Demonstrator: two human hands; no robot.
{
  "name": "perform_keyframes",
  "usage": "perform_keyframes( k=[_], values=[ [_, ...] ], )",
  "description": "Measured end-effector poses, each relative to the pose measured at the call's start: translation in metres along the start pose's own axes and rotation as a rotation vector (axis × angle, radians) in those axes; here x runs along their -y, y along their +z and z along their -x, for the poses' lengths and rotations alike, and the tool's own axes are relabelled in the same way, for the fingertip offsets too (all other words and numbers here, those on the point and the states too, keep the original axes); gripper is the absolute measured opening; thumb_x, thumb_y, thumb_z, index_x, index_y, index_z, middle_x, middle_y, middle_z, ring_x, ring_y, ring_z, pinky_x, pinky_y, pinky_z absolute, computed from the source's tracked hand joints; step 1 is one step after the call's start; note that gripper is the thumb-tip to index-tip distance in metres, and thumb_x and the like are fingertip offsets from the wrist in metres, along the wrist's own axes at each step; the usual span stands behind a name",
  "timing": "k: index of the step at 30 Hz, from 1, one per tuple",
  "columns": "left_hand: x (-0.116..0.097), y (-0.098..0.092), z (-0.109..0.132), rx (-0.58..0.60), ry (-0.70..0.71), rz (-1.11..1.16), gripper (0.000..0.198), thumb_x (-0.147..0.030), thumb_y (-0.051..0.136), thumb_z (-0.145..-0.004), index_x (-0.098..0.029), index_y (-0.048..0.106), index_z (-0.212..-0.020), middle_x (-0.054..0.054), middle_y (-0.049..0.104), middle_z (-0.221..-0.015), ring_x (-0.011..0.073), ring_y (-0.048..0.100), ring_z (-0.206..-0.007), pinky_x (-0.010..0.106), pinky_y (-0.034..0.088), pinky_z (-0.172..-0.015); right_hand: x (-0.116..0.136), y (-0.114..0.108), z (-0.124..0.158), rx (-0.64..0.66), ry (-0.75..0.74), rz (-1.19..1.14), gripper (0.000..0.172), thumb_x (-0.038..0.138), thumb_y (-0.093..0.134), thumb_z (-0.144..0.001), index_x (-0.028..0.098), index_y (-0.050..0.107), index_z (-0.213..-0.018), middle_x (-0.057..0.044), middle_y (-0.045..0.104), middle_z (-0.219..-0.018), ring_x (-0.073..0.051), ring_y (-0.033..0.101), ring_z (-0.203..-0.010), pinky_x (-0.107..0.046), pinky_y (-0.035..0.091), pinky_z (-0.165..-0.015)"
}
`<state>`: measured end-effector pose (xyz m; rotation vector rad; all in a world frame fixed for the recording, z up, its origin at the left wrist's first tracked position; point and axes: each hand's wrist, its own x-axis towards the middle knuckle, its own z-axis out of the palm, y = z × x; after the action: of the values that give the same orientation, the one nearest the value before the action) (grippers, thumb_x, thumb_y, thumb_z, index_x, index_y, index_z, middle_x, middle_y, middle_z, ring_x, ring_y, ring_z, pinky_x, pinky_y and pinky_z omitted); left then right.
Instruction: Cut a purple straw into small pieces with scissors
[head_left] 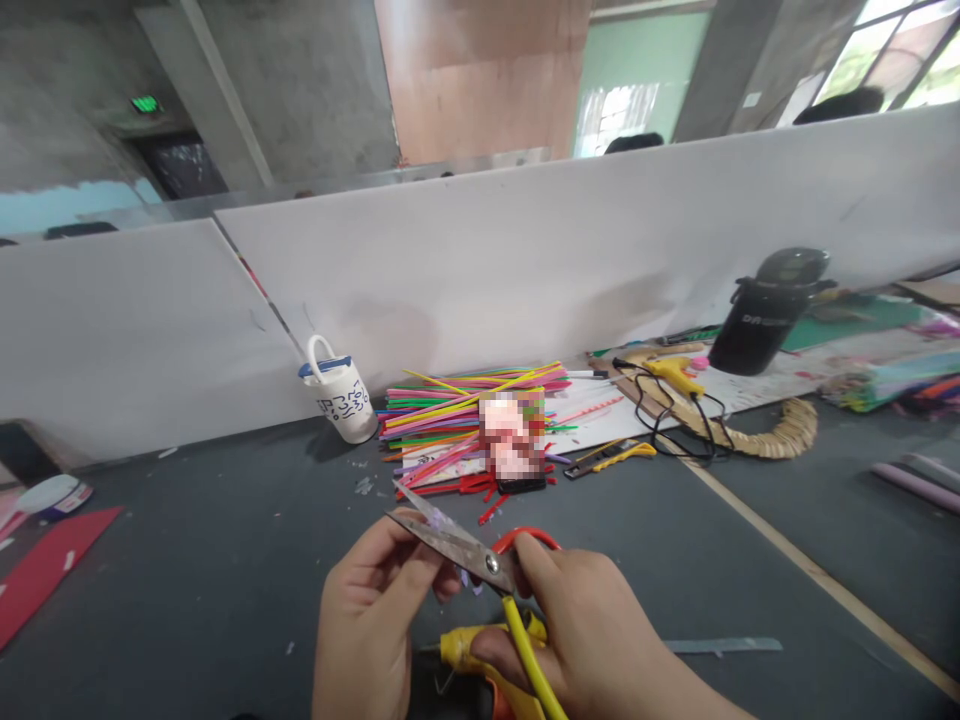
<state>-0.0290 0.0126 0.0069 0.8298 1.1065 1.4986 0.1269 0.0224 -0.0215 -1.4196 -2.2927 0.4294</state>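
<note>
One white cup with dark writing (pixel 341 402) stands behind the grip, to its left. The bare left hand (pixel 375 610) pinches a small light-purple bit (pixel 436 518) right by metal scissors with red and yellow handles (pixel 492 566), blades apart. The bare right hand (pixel 581 610) holds the scissors. A black bottle (pixel 761 320) stands behind, farther right.

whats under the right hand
Beneath the right hand and the scissors it holds, part of what looks like a yellow glue gun shows, pointing toward the left hand. The rest of that tool, and whatever lies directly below the hand, is covered.
</note>
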Motion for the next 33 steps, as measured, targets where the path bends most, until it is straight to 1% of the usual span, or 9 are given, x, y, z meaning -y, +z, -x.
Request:
perform_keyframes(
  k=[5, 10, 13, 16, 18, 20, 22, 26, 33],
  values=[
    [-0.001, 0.000, 0.000, 0.018, 0.009, -0.030, 0.002, -0.019, 0.070, -0.068, -0.018, 0.070, -0.069, -0.002, 0.065, -0.058, 0.0091, 0.054, -0.050, 0.017, 0.044, -0.050, 0.001, -0.001, 0.000, 0.039, 0.006, -0.005, 0.048, 0.069, 0.048, -0.071, 0.021, 0.049, -0.074, -0.001, 0.059, -0.056, -0.022, 0.056, -0.049, -0.026, 0.017, -0.045],
    [0.000, -0.004, -0.001, 0.028, 0.016, -0.050, 0.004, -0.021, 0.070, -0.069, -0.017, 0.070, -0.072, -0.001, 0.065, -0.060, 0.0095, 0.054, -0.051, 0.018, 0.044, -0.050, 0.000, -0.004, -0.002, 0.063, 0.042, 0.031, 0.040, 0.060, 0.046, -0.078, 0.021, 0.049, -0.072, -0.003, 0.060, -0.057, -0.022, 0.056, -0.051, -0.026, 0.018, -0.046],
    [-0.001, -0.004, -0.002, 0.052, 0.022, -0.056, 0.006, -0.021, 0.069, -0.070, -0.018, 0.070, -0.074, -0.002, 0.064, -0.058, 0.0098, 0.054, -0.051, 0.019, 0.044, -0.051, 0.000, -0.010, -0.003, 0.117, 0.065, -0.044, 0.037, 0.057, 0.045, -0.080, 0.021, 0.048, -0.071, -0.002, 0.059, -0.057, -0.019, 0.053, -0.050, -0.025, 0.020, -0.046],
    [-0.002, -0.002, -0.003, 0.074, 0.031, -0.056, 0.004, -0.021, 0.068, -0.071, -0.018, 0.069, -0.069, -0.003, 0.061, -0.055, 0.0093, 0.053, -0.051, 0.018, 0.043, -0.051, 0.000, -0.018, -0.006, 0.140, 0.035, -0.148, 0.033, 0.053, 0.056, -0.074, 0.022, 0.047, -0.077, 0.001, 0.058, -0.062, -0.016, 0.051, -0.051, -0.023, 0.023, -0.047],
    [-0.003, -0.001, -0.004, 0.077, 0.041, -0.043, 0.005, -0.020, 0.067, -0.072, -0.018, 0.068, -0.068, -0.003, 0.061, -0.057, 0.0086, 0.052, -0.051, 0.017, 0.042, -0.051, 0.001, -0.021, -0.006, 0.124, 0.007, -0.139, 0.036, 0.054, 0.061, -0.069, 0.022, 0.047, -0.078, 0.001, 0.058, -0.065, -0.016, 0.050, -0.053, -0.023, 0.023, -0.048],
    [-0.002, -0.002, -0.004, 0.076, 0.054, -0.019, 0.002, -0.019, 0.067, -0.072, -0.019, 0.068, -0.070, -0.003, 0.062, -0.062, 0.0081, 0.052, -0.053, 0.017, 0.042, -0.052, 0.001, -0.020, -0.006, 0.118, 0.007, -0.108, 0.039, 0.057, 0.062, -0.068, 0.022, 0.047, -0.078, 0.001, 0.059, -0.067, -0.017, 0.051, -0.055, -0.024, 0.023, -0.049],
    [-0.001, -0.003, -0.004, 0.074, 0.059, -0.002, 0.002, -0.018, 0.068, -0.071, -0.019, 0.067, -0.070, -0.004, 0.061, -0.064, 0.0081, 0.053, -0.053, 0.017, 0.042, -0.051, 0.001, -0.018, -0.005, 0.116, 0.013, -0.086, 0.041, 0.060, 0.060, -0.068, 0.022, 0.048, -0.078, 0.000, 0.059, -0.067, -0.018, 0.052, -0.056, -0.024, 0.023, -0.049],
    [-0.001, -0.006, -0.002, 0.093, 0.064, -0.034, 0.003, -0.018, 0.067, -0.071, -0.019, 0.067, -0.069, -0.004, 0.061, -0.062, 0.0092, 0.053, -0.053, 0.018, 0.042, -0.052, 0.001, -0.014, -0.004, 0.096, 0.017, -0.083, 0.045, 0.064, 0.057, -0.068, 0.022, 0.049, -0.080, 0.000, 0.060, -0.066, -0.019, 0.053, -0.057, -0.025, 0.023, -0.050],
    [0.000, -0.007, -0.003, 0.127, 0.054, -0.098, 0.005, -0.019, 0.065, -0.075, -0.021, 0.067, -0.071, -0.005, 0.061, -0.062, 0.0089, 0.054, -0.055, 0.017, 0.042, -0.054, 0.000, -0.013, -0.003, 0.081, 0.009, -0.091, 0.044, 0.064, 0.058, -0.069, 0.022, 0.048, -0.079, 0.001, 0.060, -0.064, -0.018, 0.053, -0.054, -0.025, 0.022, -0.049]
  ],
)
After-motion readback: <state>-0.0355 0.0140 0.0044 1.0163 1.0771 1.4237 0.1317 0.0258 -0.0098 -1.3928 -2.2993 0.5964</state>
